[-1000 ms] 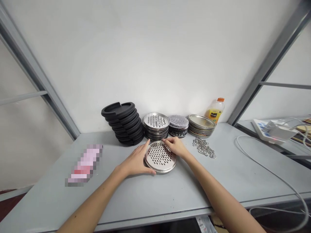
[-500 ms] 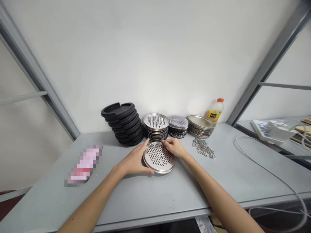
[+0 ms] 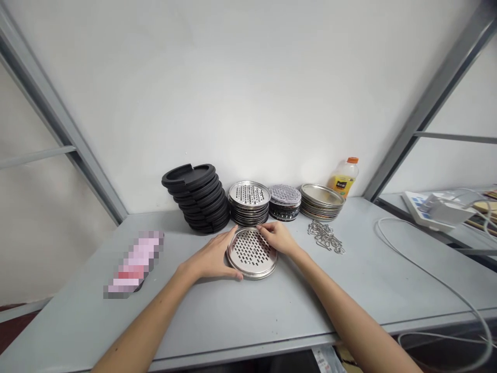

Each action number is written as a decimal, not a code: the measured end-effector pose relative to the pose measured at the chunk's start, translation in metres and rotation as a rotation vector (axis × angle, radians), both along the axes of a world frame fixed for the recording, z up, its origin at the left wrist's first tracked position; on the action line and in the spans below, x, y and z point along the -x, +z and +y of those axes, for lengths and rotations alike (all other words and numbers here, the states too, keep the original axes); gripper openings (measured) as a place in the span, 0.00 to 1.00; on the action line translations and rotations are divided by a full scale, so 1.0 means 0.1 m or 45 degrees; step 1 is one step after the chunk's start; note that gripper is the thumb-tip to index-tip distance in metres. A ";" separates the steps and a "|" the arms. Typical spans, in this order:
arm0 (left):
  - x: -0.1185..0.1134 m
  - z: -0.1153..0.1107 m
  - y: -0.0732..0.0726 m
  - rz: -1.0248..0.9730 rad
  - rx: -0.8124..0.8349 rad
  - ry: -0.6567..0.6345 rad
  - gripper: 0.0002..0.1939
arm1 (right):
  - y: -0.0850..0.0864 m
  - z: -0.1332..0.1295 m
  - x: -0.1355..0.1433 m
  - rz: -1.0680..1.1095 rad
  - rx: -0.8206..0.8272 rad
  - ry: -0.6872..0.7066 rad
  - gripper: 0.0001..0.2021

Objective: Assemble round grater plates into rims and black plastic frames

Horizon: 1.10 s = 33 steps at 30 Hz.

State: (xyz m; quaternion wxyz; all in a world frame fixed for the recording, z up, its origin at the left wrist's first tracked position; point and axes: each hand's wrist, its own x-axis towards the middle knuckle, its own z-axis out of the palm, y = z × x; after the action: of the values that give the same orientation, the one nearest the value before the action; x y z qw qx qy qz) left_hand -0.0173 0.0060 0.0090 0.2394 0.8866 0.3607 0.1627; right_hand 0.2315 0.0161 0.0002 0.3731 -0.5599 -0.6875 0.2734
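A round metal grater plate with slotted holes lies on the grey table in front of me. Its rim looks doubled at the front, perhaps from a second round piece beneath. My left hand cups its left side, thumb at the front rim and fingers at the back. At the back right, my right hand grips the rim with bent fingers; the fingertips are partly hidden. Just behind stands a stack of similar grater plates, beside another stack of rough-holed grater discs.
Black notched rings form a tall leaning stack at left. Plain round metal plates and an orange-capped bottle stand at back right, near loose metal hooks. A blurred pink object lies left; a white cable crosses the right side.
The grater plate has shifted slightly left, and both hands have moved a little with it. The surrounding stacks stay where they were.
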 end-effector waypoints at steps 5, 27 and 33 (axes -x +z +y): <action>-0.01 -0.01 0.00 -0.008 -0.035 -0.043 0.64 | 0.02 -0.01 0.02 -0.026 -0.014 -0.012 0.18; -0.05 -0.07 0.07 0.188 0.054 0.051 0.60 | -0.01 -0.03 0.02 -0.284 -0.105 0.030 0.14; -0.05 -0.07 0.06 0.187 0.034 0.031 0.60 | -0.05 -0.04 0.04 -0.429 -0.184 0.001 0.16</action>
State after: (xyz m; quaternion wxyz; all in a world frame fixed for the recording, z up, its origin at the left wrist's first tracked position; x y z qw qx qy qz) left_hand -0.0120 -0.0011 0.0145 0.2222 0.8884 0.3904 0.0952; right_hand 0.2274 0.0125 -0.0051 0.2917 -0.5692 -0.7584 0.1259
